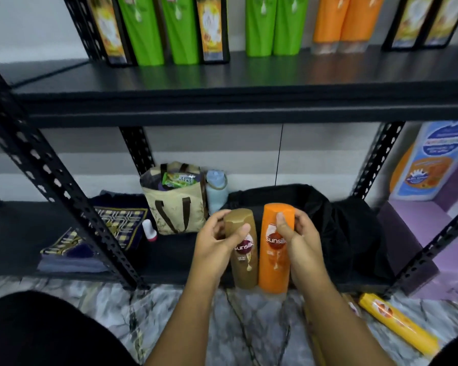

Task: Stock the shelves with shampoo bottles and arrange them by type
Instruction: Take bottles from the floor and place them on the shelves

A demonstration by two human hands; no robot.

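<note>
My left hand grips a brown-gold shampoo bottle near its cap, and my right hand grips an orange shampoo bottle the same way. Both bottles are held side by side, touching, in front of the lower shelf. On the black upper shelf stand black-and-yellow bottles, green bottles, two more green bottles, two orange bottles and more black-and-yellow ones. A yellow bottle lies on the marble floor at the right.
The lower shelf holds a beige tote bag, a pale blue water bottle, a black bag, folded patterned cloth and a small white-and-red container. Black perforated uprights frame the rack. A purple box stands at right.
</note>
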